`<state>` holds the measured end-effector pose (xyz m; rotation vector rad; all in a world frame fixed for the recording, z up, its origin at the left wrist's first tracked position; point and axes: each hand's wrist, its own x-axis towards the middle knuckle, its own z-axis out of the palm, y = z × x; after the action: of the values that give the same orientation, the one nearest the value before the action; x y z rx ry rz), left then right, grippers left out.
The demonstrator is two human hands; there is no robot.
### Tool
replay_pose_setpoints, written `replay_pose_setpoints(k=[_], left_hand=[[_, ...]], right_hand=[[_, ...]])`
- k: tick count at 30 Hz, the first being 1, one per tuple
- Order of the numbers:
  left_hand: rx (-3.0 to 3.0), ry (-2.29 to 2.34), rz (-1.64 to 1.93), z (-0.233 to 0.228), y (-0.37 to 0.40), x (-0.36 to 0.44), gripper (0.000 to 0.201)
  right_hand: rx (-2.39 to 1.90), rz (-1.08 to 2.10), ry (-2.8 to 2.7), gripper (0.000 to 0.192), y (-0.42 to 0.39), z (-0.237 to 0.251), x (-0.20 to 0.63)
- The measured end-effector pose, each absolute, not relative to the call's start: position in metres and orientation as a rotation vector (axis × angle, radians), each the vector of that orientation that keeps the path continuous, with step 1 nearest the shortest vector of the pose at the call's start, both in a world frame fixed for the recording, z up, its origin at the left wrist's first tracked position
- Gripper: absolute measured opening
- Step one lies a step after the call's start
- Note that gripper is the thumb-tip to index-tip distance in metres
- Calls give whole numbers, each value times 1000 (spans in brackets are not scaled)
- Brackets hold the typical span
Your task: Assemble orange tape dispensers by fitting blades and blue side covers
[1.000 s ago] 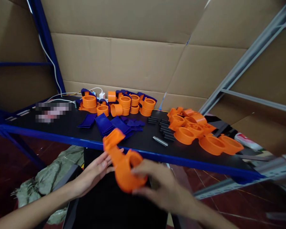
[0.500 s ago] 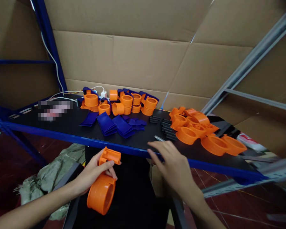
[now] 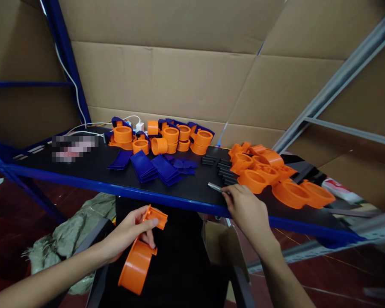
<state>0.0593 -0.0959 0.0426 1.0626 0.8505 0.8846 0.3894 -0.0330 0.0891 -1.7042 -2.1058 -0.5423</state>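
Fingers (image 3: 147, 233) of the left hand (image 3: 128, 235) are curled around the neck of an orange plastic fitting (image 3: 139, 256), which is held low in front of the body, below the blue front edge of the table (image 3: 93, 173). Its wide round flange hangs down and its small square end is pinched near the thumb. A second ago the fitting was gripped by both hands at table height — it has since been lowered and left to the left hand alone.

On the table, left to right, a blurred patch, a far cluster of orange rings (image 3: 167, 139), a fan of dark blue flat pieces (image 3: 150, 167) and a row of black strips (image 3: 223, 169) are seen.

The right hand (image 3: 247, 207) has been moved off the fitting and forward over the table edge. Its fingers (image 3: 226, 197) are drawn together and laid on the near end of a small metal pin (image 3: 215, 186), just beside the black strips; whether the pin is truly pinched or only touched cannot be told. Judged from this, the pin is being taken up — presumably to go with the held fitting.

Further right, a heap of larger orange fittings (image 3: 276, 175) is left untouched.
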Motion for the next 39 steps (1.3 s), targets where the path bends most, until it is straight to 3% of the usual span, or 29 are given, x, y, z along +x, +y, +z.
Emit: replay_pose_setpoints(k=[8, 14, 20, 23, 33, 36, 39], left_hand=[[1065, 810, 894, 46, -95, 59, 44], [1077, 815, 835, 42, -96, 61, 49], [1074, 832, 810, 43, -97, 63, 51], [1082, 822, 784, 45, -98, 63, 53], [1095, 803, 733, 40, -101, 65, 32], [1068, 782, 763, 43, -99, 65, 36], [1029, 774, 803, 49, -98, 61, 46]], right_hand=[[-1716, -293, -1919, 23, -25, 95, 393], [-1556, -330, -1959, 21, -28, 101, 369], [-1122, 499, -2310, 12, -61, 106, 312], [-1117, 662, -2365, 10, -69, 103, 290], [-1106, 652, -2392, 6, -66, 87, 266], [-1075, 569, -2334, 11, -62, 90, 273], [-1140, 269, -2191, 20, -49, 104, 308]])
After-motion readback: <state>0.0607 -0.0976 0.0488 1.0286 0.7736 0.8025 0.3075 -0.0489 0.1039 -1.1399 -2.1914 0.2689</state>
